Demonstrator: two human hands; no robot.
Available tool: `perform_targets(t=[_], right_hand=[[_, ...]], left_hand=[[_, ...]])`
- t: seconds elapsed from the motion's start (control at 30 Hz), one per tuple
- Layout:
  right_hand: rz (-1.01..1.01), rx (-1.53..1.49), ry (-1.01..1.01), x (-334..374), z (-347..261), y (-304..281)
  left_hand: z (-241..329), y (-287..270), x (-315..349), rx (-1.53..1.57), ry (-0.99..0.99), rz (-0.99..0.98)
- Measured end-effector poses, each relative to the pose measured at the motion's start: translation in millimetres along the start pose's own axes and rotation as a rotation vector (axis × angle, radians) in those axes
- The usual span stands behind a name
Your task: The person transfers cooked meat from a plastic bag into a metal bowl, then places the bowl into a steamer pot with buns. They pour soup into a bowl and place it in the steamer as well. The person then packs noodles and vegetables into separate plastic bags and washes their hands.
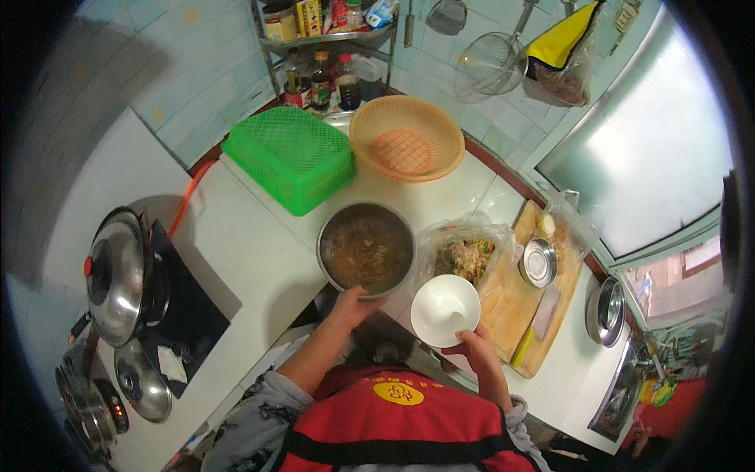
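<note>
Before me on the white counter stands a round metal basin [366,245] with murky brown liquid and bits in it. My left hand [355,308] grips its near rim, the fingers partly hidden against the side. Just right of the basin, a white bowl [445,310] is tilted in my right hand [475,351], thumb over the near rim; the bowl looks bare inside. Behind the bowl lies an opened clear plastic bag [465,256] of food scraps.
A wooden cutting board [511,307] on the right bears a knife [544,313] with a yellow handle and a small steel bowl [538,263]. Behind the basin sit a green basket [295,161] and an orange basket [407,140]. A lidded wok [118,275] stands at left.
</note>
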State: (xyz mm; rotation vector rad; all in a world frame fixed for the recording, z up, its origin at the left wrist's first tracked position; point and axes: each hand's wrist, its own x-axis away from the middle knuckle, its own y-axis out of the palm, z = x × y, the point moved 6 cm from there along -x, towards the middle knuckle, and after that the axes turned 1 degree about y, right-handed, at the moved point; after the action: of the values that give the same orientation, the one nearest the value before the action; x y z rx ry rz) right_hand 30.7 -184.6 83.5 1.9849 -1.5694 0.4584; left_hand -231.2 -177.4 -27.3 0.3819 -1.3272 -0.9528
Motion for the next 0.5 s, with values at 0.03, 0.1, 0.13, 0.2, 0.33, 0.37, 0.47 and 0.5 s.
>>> perform_targets(t=[0.03,0.1,0.13,0.2,0.33,0.37,0.47,0.5], right_hand=[[-0.018,0.016,0.001,-1.9,-4.2,3.5],[-0.09,0.007,0.017,-10.0,-6.0,1.0],[-0.135,-0.007,0.014,-17.6,-7.2,2.4],[-0.193,0.031,0.02,-30.2,-13.3,10.8],[-0.261,0.122,0.033,-48.1,-30.4,41.2],[-0.289,0.153,0.06,-54.2,-29.6,46.2],[-0.435,0.191,0.081,-71.6,-25.4,66.1],[-0.466,0.213,0.131,-78.8,-20.0,71.7]], left_hand=[[4.9,-3.5,10.9,-0.024,0.006,0.025],[10.9,-4.4,31.3,-0.066,0.064,0.028],[19.2,-3.2,42.0,-0.1,0.103,0.027],[34.4,-0.5,65.0,-0.094,0.164,-0.035],[64.5,10.6,115.0,-0.168,0.268,0.063],[69.8,12.4,125.4,-0.185,0.288,0.092],[80.0,6.9,144.5,-0.183,0.369,0.121],[82.4,5.6,151.2,-0.187,0.398,0.135]])
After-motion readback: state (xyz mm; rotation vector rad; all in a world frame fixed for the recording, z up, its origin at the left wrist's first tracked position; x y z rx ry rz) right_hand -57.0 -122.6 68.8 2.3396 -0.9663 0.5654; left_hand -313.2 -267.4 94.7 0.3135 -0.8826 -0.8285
